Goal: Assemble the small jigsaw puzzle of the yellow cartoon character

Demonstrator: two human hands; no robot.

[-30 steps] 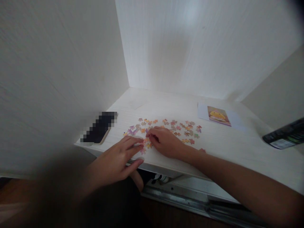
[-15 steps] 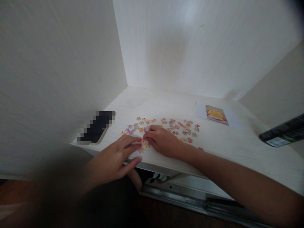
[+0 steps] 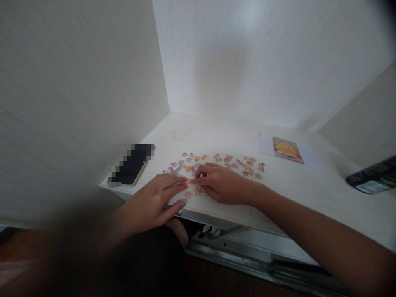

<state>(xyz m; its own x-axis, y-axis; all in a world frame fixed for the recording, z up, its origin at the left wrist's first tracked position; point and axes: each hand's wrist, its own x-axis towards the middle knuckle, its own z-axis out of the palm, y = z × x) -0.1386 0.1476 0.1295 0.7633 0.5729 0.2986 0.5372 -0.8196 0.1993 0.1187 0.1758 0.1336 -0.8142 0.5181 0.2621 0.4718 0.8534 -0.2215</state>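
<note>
hands: 2; puzzle pieces: dozens; phone: 1; picture card: 1

The white desk is bare on its right part, between the scattered puzzle pieces and the dark packet, so a hand could pass there. On the left, the phone and the side wall close the way. Behind, the picture card lies near the back wall.
</note>
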